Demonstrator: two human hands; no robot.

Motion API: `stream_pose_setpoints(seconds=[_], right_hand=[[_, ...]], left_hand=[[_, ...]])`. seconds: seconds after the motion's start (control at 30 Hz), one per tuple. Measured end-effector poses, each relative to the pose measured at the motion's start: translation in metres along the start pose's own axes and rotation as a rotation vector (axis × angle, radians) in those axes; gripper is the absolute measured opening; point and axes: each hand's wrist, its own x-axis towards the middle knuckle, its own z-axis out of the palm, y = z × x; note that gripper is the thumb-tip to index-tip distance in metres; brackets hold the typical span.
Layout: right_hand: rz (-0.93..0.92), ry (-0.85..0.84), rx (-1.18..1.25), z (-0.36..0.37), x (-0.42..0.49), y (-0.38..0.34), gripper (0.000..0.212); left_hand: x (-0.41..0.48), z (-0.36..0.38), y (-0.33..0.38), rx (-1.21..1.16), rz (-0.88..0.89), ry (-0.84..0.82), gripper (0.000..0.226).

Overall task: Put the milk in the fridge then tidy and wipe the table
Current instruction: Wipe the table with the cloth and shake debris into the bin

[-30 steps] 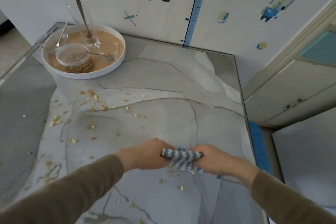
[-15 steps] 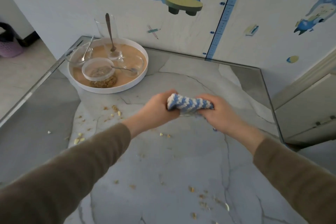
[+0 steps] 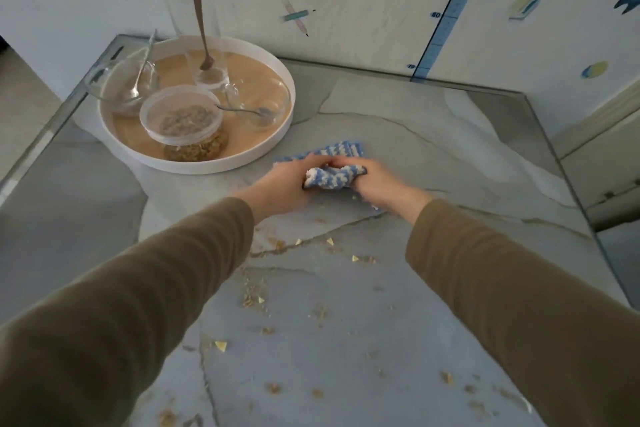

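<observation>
A blue and white striped cloth (image 3: 334,163) lies bunched on the grey marble table (image 3: 450,156), just right of the round tray. My left hand (image 3: 287,184) and my right hand (image 3: 377,180) both grip the cloth and hold it down on the tabletop at the far middle. Part of the cloth spreads flat beyond my fingers. Cereal crumbs (image 3: 256,298) are scattered over the table nearer to me. No milk is in view.
A white round tray (image 3: 277,146) at the far left holds a lidded cereal jar (image 3: 183,121), two glass bowls with spoons (image 3: 121,83) and a tall glass with a spoon (image 3: 199,21). The wall with stickers (image 3: 381,10) stands behind. The table edge (image 3: 568,177) runs on the right.
Both hands carried the cloth from the near edge, up through the air, and down onto the far part of the table beside the tray.
</observation>
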Motion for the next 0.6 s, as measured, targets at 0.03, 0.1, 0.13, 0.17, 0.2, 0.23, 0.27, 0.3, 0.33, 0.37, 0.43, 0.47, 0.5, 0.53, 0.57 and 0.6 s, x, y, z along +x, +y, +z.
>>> stream_pose_setpoints(seconds=[0.03, 0.1, 0.13, 0.17, 0.2, 0.23, 0.27, 0.3, 0.33, 0.37, 0.43, 0.47, 0.5, 0.53, 0.57, 0.6], right_hand=[[0.003, -0.005, -0.014, -0.001, -0.004, 0.001, 0.036], [-0.003, -0.031, -0.062, -0.004, -0.016, 0.005, 0.036], [-0.015, -0.057, -0.103, -0.006, -0.024, 0.009, 0.036], [-0.023, -0.085, -0.155, -0.008, -0.034, 0.013, 0.035], [-0.039, -0.11, -0.196, -0.008, -0.045, 0.018, 0.034], [-0.047, -0.128, -0.214, -0.009, -0.058, 0.022, 0.033], [-0.045, -0.152, -0.208, -0.009, -0.069, 0.027, 0.032], [-0.043, -0.172, -0.2, -0.01, -0.081, 0.03, 0.032], [-0.039, -0.189, -0.204, -0.011, -0.094, 0.033, 0.032], [-0.029, -0.209, -0.22, -0.012, -0.107, 0.036, 0.033], [-0.013, -0.256, -0.243, -0.015, -0.13, 0.042, 0.033], [-0.005, -0.283, -0.254, -0.016, -0.14, 0.044, 0.033], [0.005, -0.301, -0.266, -0.018, -0.151, 0.044, 0.033], [0.015, -0.316, -0.272, -0.021, -0.16, 0.044, 0.033], [0.034, -0.323, -0.28, -0.023, -0.168, 0.043, 0.033], [0.058, -0.331, -0.285, -0.025, -0.176, 0.043, 0.033]], left_hand=[[-0.003, 0.001, 0.003, 0.015, 0.025, -0.023, 0.053], [-0.013, 0.002, 0.009, 0.056, 0.064, -0.092, 0.055], [-0.019, 0.004, 0.014, 0.083, 0.074, -0.128, 0.056], [-0.027, 0.007, 0.019, 0.103, 0.081, -0.165, 0.057], [-0.035, 0.012, 0.025, 0.11, 0.087, -0.199, 0.058], [-0.044, 0.016, 0.033, 0.103, 0.091, -0.233, 0.059], [-0.053, 0.021, 0.039, 0.09, 0.093, -0.265, 0.06], [-0.063, 0.025, 0.046, 0.077, 0.096, -0.293, 0.059], [-0.073, 0.03, 0.053, 0.062, 0.1, -0.32, 0.059], [-0.083, 0.035, 0.06, 0.041, 0.102, -0.341, 0.059], [-0.099, 0.046, 0.07, 0.007, 0.101, -0.376, 0.059], [-0.107, 0.05, 0.076, -0.002, 0.102, -0.396, 0.059], [-0.114, 0.054, 0.082, -0.014, 0.102, -0.419, 0.059], [-0.119, 0.058, 0.087, -0.03, 0.098, -0.443, 0.06], [-0.123, 0.061, 0.091, -0.046, 0.093, -0.466, 0.061], [-0.127, 0.064, 0.095, -0.064, 0.086, -0.483, 0.059]])
